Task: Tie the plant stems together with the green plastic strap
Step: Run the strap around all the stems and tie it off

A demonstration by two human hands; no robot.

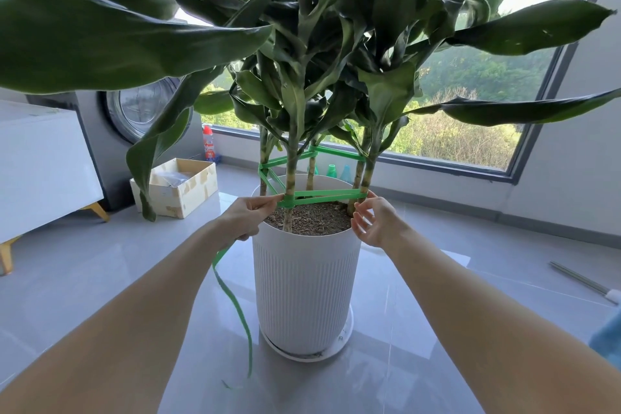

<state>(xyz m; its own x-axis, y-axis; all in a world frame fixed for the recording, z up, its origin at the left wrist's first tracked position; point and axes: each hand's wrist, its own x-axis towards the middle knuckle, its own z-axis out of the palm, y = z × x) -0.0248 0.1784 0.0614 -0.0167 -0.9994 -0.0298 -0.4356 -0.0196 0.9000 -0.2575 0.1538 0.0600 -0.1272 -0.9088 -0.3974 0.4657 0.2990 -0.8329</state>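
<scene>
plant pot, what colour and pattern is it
The pot is white, with fine vertical ribs below a smooth rim band; clearest in the head view.

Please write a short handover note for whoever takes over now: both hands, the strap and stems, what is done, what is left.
Left hand pinches the green strap at the front stem.
Right hand is open beside the right stems.
Done: strap looped around the stems above the white pot.
To do: pull tight and knot; loose tail hangs free.
</scene>
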